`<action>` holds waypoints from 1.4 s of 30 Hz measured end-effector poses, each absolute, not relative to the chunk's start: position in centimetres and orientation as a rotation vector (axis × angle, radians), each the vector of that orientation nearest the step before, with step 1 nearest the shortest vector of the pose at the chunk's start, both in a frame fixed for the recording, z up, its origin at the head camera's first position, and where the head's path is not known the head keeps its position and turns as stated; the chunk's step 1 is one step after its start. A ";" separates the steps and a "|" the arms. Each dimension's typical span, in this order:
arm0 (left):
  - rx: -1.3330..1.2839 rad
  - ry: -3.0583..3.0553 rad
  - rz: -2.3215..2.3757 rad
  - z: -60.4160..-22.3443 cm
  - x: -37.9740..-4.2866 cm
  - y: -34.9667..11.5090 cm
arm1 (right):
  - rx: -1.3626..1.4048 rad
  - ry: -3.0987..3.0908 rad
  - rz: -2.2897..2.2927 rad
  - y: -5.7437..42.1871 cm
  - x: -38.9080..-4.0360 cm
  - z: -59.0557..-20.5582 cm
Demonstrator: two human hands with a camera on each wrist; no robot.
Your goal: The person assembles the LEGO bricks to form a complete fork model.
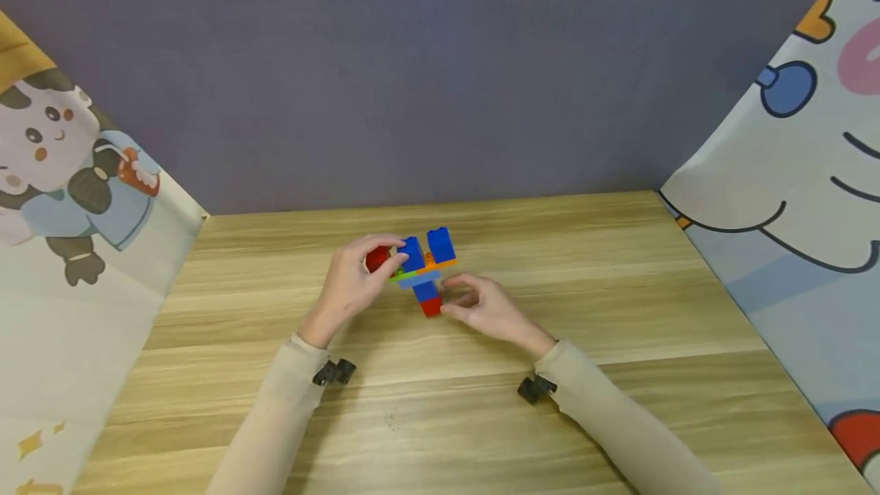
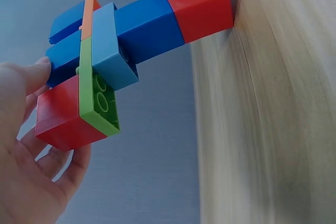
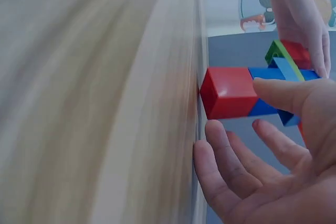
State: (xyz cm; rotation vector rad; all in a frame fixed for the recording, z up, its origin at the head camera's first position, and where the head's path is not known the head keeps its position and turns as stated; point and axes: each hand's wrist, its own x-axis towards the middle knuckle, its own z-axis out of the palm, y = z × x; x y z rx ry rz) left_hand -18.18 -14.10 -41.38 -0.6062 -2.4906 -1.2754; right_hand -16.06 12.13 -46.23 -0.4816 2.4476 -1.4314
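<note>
A toy building-block structure stands over the middle of the table. At its foot is a red brick [image 1: 431, 306], with a blue brick [image 2: 149, 27] on it. Above come a light blue brick [image 2: 106, 45], then a green plate [image 2: 86, 87] and an orange plate [image 1: 447, 263] side by side. Two blue bricks [image 1: 441, 244] and another red brick [image 2: 63, 114] top the plates. My left hand [image 1: 351, 281] holds the upper left part, thumb at a top blue brick and fingers round the upper red brick. Beside the foot, my right hand [image 1: 491, 312] has its fingers spread apart, holding nothing.
Wood-grain table [image 1: 619, 418] lies under the blocks. A grey panel [image 1: 440, 82] rises behind it, and cartoon-printed panels [image 1: 729, 174] flank both sides. Dark wrist-worn devices [image 1: 333, 372] sit at both sleeves.
</note>
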 end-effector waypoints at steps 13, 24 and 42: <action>-0.474 -2.495 -1.392 -42.2 -18.5 -14.9 | -0.429 2.389 -1.506 10.7 -16.8 -47.1; -0.446 -2.545 -1.432 -42.1 -18.9 -14.3 | -0.411 2.396 -1.500 11.4 -16.4 -47.0; -0.489 -2.604 -1.531 -43.5 -20.3 -11.5 | -0.391 2.309 -1.459 13.7 -14.5 -47.1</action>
